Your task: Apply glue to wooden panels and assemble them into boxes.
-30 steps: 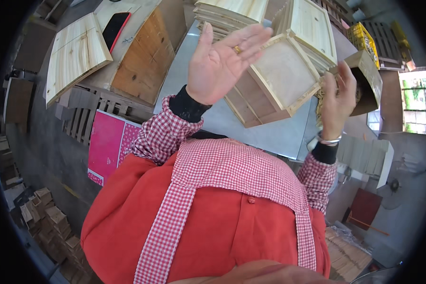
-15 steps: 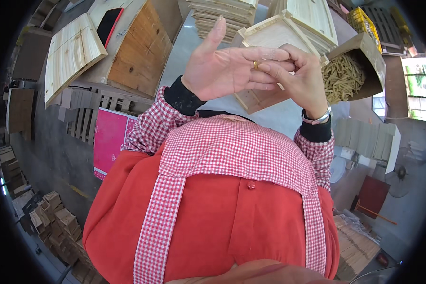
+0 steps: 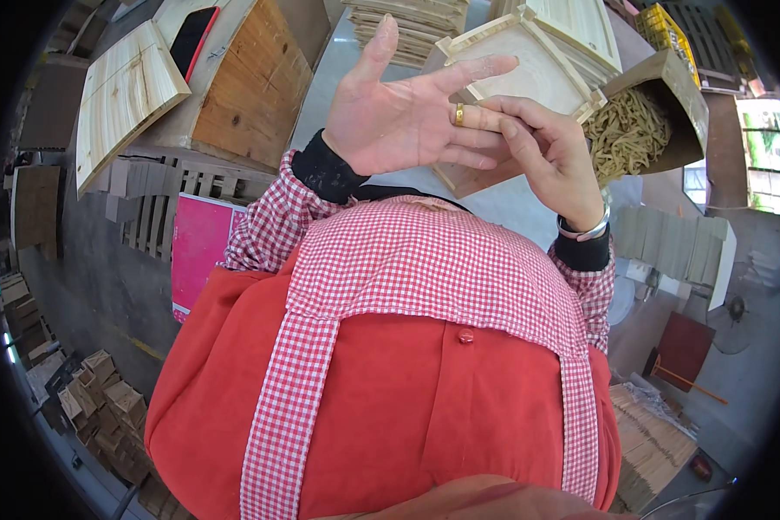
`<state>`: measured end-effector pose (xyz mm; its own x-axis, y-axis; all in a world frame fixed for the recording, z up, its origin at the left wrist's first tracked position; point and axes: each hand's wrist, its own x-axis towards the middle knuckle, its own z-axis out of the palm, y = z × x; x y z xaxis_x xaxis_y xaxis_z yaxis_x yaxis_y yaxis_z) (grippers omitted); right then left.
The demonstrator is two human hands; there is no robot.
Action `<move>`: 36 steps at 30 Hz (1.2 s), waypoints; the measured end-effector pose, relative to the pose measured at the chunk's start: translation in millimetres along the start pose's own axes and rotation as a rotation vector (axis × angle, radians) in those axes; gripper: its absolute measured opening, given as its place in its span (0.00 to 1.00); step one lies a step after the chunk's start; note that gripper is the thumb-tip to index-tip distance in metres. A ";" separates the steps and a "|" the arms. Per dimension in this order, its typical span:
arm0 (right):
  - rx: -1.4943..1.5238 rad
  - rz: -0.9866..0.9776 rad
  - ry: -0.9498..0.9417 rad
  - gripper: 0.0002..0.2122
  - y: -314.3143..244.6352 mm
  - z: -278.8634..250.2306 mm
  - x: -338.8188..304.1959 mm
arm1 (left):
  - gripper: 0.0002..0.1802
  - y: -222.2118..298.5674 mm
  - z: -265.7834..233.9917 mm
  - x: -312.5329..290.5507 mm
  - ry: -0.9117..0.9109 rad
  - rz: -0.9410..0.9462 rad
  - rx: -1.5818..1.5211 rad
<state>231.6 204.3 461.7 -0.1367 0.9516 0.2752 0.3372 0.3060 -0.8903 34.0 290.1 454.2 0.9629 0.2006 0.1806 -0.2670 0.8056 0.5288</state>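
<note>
My left hand is held up palm toward me, thumb raised and fingers stretched to the right. A gold ring sits near the base of its middle finger. My right hand pinches that same finger near its tip between thumb and fingers. A silver bracelet circles my right wrist. Behind the hands lies a shallow light-wood tray, partly covered by them. To the right of my right hand stands a box holding many small wooden strips.
At left, a wooden box carries a phone with a red edge and a tilted light-wood board. Stacked thin boards stand at the back. A yellow crate is at the far right, a pink box lower left.
My right hand has shifted slightly right and down, and now grips only the middle finger. The left index finger has come free and points outward; the ring shows plainly.
</note>
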 end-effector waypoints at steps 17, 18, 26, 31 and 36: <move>-0.047 0.073 -0.120 0.08 2.8 -5.7 -8.2 | 0.60 -14.5 2.0 -5.0 0.041 -0.020 0.004; -0.009 0.001 0.054 0.08 5.3 -4.8 -3.4 | 0.60 -12.7 3.4 -5.2 0.081 -0.011 0.025; -0.243 -0.079 0.022 0.09 -8.1 3.9 9.6 | 0.64 -19.0 1.4 -5.9 0.130 -0.055 0.146; -0.162 -0.018 -0.060 0.09 -5.6 11.5 -0.9 | 0.65 -31.1 -2.6 -15.1 0.076 -0.110 0.081; -0.100 -0.125 -0.040 0.11 3.6 14.0 -14.1 | 0.66 -34.5 1.7 -21.7 0.112 -0.108 0.031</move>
<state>221.6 191.6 449.6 -0.2199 0.9045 0.3653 0.4057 0.4254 -0.8090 22.2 257.0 433.4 0.9840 0.1760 0.0287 -0.1611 0.8085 0.5660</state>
